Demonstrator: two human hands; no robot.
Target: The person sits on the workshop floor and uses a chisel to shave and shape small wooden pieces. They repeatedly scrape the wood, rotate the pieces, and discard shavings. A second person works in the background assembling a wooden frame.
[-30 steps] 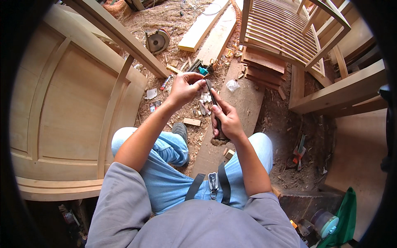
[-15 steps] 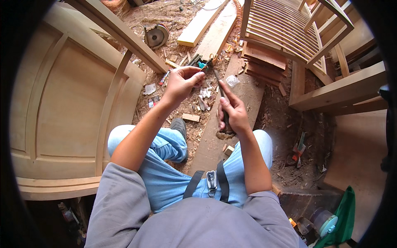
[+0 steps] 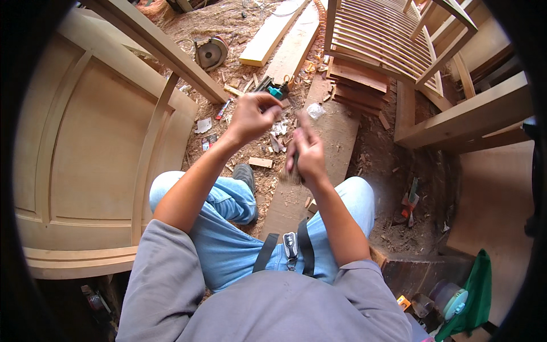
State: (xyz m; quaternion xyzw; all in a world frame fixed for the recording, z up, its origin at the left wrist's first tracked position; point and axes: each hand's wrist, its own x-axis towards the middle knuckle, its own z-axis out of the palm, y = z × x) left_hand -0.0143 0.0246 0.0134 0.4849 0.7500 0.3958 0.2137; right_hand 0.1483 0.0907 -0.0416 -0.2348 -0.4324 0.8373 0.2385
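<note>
My left hand (image 3: 253, 117) is raised over the floor, thumb and fingers pinched; whatever they hold is blurred. My right hand (image 3: 309, 157), smeared by motion, grips a dark narrow tool (image 3: 295, 165) with a brownish lower end, just right of and below my left hand. Beyond my hands lies a teal-and-black tool (image 3: 274, 91) among wood scraps and paper bits. A long plank (image 3: 333, 151) runs beneath my right hand, with a crumpled clear plastic bag (image 3: 315, 111) on it. A small wooden offcut (image 3: 261, 162) lies by my left shoe.
A wooden panel (image 3: 97, 142) stands left, a circular saw (image 3: 211, 54) behind. Two boards (image 3: 265, 37) lie ahead. A slatted frame (image 3: 376, 40) rests over stacked reddish boards (image 3: 356, 82) at right, near a beam (image 3: 467, 111). A green cloth (image 3: 476, 290) is lower right.
My right hand moved away from my left hand, lowering the tool's tip from my left fingertips, then swung back leftward and is now blurred. My left hand shifted slightly.
</note>
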